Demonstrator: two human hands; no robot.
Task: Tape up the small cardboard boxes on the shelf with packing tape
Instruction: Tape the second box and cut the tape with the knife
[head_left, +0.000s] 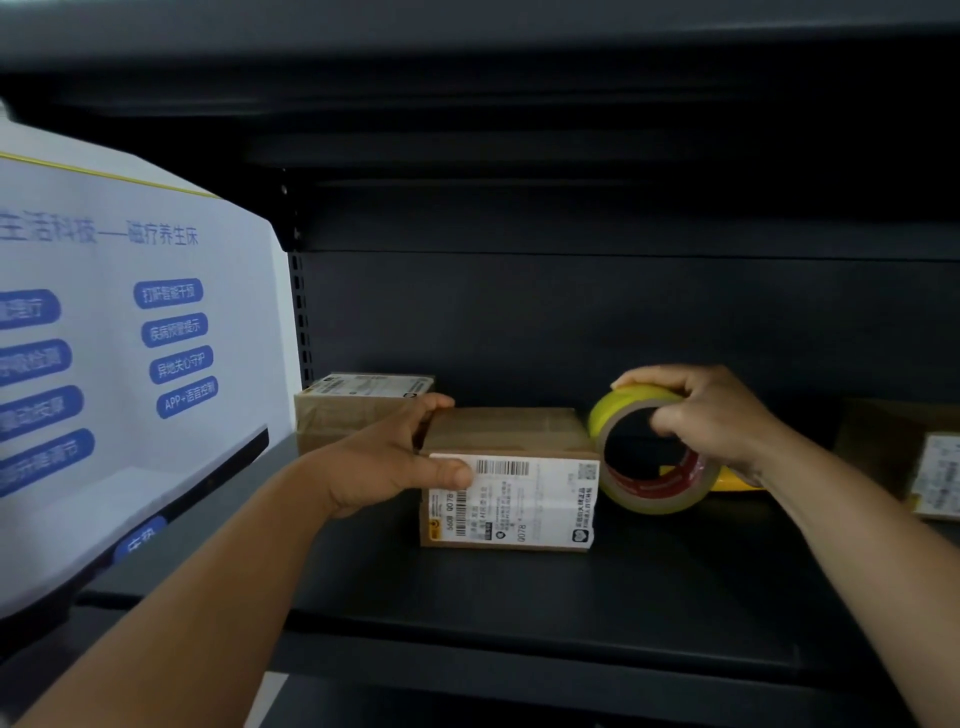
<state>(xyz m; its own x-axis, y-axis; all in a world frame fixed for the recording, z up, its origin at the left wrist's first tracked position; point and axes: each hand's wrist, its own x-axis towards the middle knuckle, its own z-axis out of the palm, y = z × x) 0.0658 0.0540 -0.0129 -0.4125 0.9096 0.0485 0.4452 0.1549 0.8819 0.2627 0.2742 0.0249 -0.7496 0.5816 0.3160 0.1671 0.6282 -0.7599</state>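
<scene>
A small cardboard box with a white shipping label on its front stands in the middle of the dark shelf. My left hand grips its left end, thumb on the label and fingers over the top edge. My right hand holds a roll of yellowish packing tape upright against the box's right end, fingers through the core. A second labelled box sits behind at the left. A third box lies at the far right, partly cut off.
A white poster board with blue printed text stands left of the shelf's perforated upright. A yellow object lies behind the tape roll, mostly hidden. The upper shelf overhangs the work area.
</scene>
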